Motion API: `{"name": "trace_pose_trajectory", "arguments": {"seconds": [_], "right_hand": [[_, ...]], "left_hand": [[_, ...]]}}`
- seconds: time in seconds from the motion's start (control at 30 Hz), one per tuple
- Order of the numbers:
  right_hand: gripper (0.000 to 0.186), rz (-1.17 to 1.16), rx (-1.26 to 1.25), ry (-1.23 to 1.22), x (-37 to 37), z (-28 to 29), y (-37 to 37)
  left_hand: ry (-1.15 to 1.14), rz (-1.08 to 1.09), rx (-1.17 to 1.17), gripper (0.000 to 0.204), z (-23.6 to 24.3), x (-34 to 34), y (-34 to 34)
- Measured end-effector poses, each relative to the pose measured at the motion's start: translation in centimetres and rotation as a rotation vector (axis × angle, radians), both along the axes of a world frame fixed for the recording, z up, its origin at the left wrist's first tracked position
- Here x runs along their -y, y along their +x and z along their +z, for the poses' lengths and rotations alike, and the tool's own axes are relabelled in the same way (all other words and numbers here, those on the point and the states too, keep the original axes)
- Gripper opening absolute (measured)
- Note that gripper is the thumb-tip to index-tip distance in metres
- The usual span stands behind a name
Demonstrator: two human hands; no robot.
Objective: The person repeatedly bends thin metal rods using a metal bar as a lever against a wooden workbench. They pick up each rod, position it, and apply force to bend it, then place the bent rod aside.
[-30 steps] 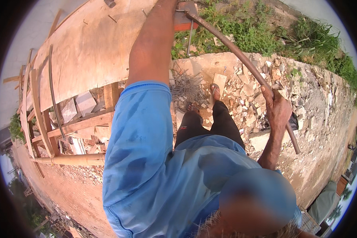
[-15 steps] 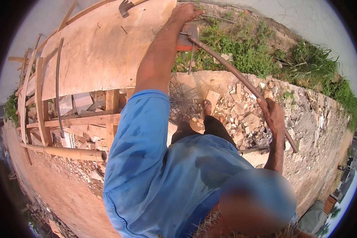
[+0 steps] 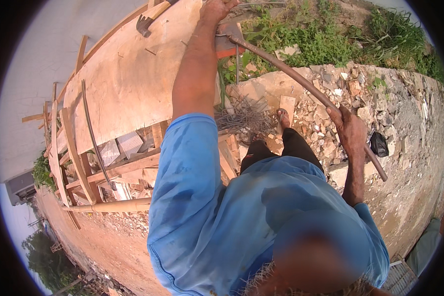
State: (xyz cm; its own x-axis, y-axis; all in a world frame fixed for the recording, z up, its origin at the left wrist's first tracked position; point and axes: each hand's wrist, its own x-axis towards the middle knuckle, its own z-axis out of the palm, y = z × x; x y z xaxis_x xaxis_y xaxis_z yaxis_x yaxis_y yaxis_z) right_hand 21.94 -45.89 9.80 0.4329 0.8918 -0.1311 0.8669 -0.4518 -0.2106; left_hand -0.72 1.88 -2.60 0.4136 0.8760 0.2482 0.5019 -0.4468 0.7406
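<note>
At the top edge my left hand, partly cut off by the frame, is closed on a thin metal rod that sticks out to its right. My right hand is wrapped round the lower part of a long brown metal bar. The bar slants up and left to a hooked end above a reddish-brown block beside the board. Another thin rod length hangs below the bar's upper end; whether it joins the rod in my left hand cannot be made out.
A plywood board with nails and a hammer lies at left, on a wooden frame. A dark curved rod leans there. Bent thin metal pieces lie near my feet, beside rubble and a black bag.
The view has shifted and tilted. My left hand sits nearer the top edge and my right hand appears farther right. Both hands keep their grip; the bar's slant is about the same.
</note>
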Motion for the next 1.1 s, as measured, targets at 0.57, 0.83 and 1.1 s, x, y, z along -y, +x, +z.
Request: {"name": "trace_pose_trajectory", "arguments": {"seconds": [0.57, 0.83, 1.1], "right_hand": [[0.028, 0.027, -0.568, 0.203, -9.7, 0.3, 9.2], [0.047, 0.423, -0.385, 0.426, -28.1, 5.2, 8.4], [0.045, 0.695, -0.644, 0.155, -37.9, 3.5, 5.2]], "left_hand": [[-0.257, -0.068, -0.203, 0.049, 7.2, 1.0, -1.4], [-0.364, 0.051, -0.209, 0.045, 9.7, 1.9, -2.1], [-0.082, 0.022, -0.387, 0.047, 18.6, 6.3, 4.4]]}}
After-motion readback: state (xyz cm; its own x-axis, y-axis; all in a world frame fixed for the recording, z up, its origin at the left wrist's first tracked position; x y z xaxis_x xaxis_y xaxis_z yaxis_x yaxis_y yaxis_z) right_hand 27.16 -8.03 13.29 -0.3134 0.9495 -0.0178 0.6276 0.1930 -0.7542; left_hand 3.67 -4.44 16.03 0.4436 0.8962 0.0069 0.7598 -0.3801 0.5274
